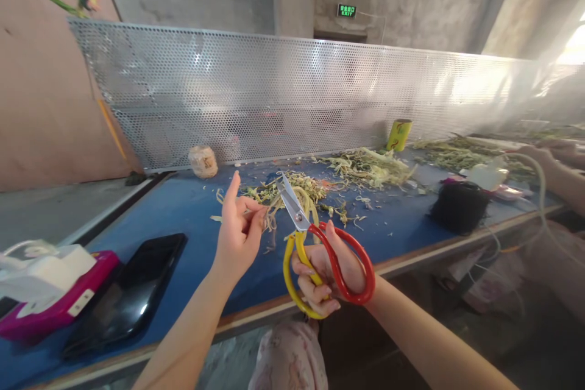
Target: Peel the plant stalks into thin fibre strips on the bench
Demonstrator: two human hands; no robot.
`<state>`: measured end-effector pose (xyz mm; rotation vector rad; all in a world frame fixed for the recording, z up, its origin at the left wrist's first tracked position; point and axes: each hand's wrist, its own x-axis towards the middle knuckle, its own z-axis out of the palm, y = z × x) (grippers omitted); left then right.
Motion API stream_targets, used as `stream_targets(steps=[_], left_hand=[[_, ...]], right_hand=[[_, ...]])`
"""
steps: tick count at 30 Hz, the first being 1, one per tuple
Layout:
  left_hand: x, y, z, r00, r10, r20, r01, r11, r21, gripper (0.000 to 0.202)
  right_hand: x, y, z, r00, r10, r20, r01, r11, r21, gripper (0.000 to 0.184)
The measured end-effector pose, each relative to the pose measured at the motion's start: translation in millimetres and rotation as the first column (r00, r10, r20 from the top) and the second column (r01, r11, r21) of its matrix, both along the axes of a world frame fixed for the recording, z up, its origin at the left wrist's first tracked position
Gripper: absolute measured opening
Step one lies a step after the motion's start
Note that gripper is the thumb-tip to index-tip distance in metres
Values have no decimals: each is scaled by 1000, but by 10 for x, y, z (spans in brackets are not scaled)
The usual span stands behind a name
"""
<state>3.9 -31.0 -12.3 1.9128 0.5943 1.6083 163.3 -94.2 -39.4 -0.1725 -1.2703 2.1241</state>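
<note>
My right hand (pixel 320 274) grips a pair of scissors (pixel 299 217) with one red and one yellow handle. The blades point up and away, slightly parted. My left hand (pixel 241 222) pinches thin, pale, dried plant strands (pixel 273 204) between thumb and fingers, its index finger raised. These strands reach toward the blades; whether they lie between them I cannot tell. Behind both hands, a loose heap of dried yellow-green plant stems (pixel 315 186) lies on the blue tabletop (pixel 183 207).
A black phone (pixel 132 292) and a magenta power strip (pixel 86 292) with a white charger lie at left. A perforated metal screen (pixel 256 91) borders the back. At right are another plant heap (pixel 370 167), a yellow can (pixel 399 135), a black bundle (pixel 459 206) and another person's arm (pixel 560 170).
</note>
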Motion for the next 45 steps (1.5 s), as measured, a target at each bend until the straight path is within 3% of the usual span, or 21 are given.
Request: stream_targets(steps=[21,26,29,32,36,42,44,45], left_hand=[[-18,14,-18,1000,19,-7,-19,1000,-7,70],[-25,30,11,983,184,3,-184,983,-14,70],[-67,56,54,927,375,22,-375,927,16,65],[-168,85,122,830,554,66,-558,827,66,57],[-380,127,281,759,637,137,-650,752,105,57],[-711,184,737,602,781,170,-789,548,276,51],[-778,222,855,545,823,159,-831,505,234,53],[-796,246,886,544,833,101,-834,522,182,54]], right_hand=[[80,-8,29,995,49,-86,-50,999,-2,76],[152,37,78,996,-90,29,91,995,-44,80],[253,120,170,977,-152,150,165,983,-78,80],[395,214,298,941,-228,249,264,957,-122,77],[554,268,432,891,-315,325,372,920,-127,75],[662,226,589,903,-292,317,320,946,-42,76],[703,241,666,878,-353,324,376,926,-10,75],[731,257,699,847,-401,348,426,905,6,74]])
